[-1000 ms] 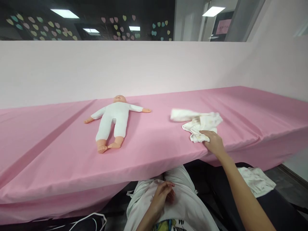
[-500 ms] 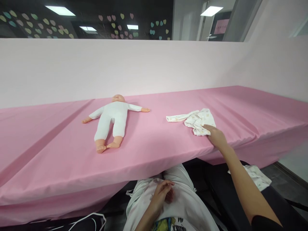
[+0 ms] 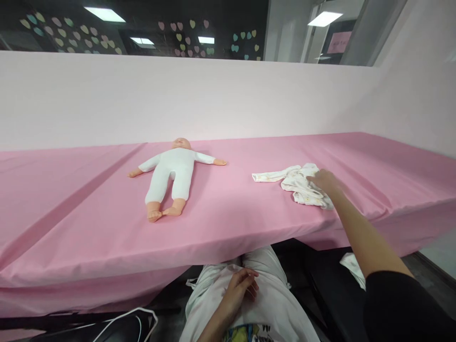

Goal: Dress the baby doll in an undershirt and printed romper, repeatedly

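Note:
A crumpled white baby garment point(image 3: 297, 183) with small prints lies on the pink-covered table, one long sleeve-like part stretching left. My right hand point(image 3: 326, 183) reaches over its upper right side, fingertips closed on the cloth. Low in the view, my left hand point(image 3: 242, 287) rests on my lap, fingers loosely bent and apart, holding nothing. A baby doll point(image 3: 174, 173) with a white cloth body lies on its back to the left, arms spread and feet toward me. Neither hand touches the doll.
The pink cloth point(image 3: 228, 223) hangs over the table's front edge. Behind it stands a white wall point(image 3: 213, 99) under a dark window. Another white cloth point(image 3: 352, 268) lies on a black seat point(image 3: 331, 294) at lower right, partly behind my forearm. A white cable point(image 3: 124, 313) shows at lower left.
My right hand has shifted from the garment's lower edge up to its upper right side. The garment's right part is now more bunched. The view has turned slightly; my left hand stays put.

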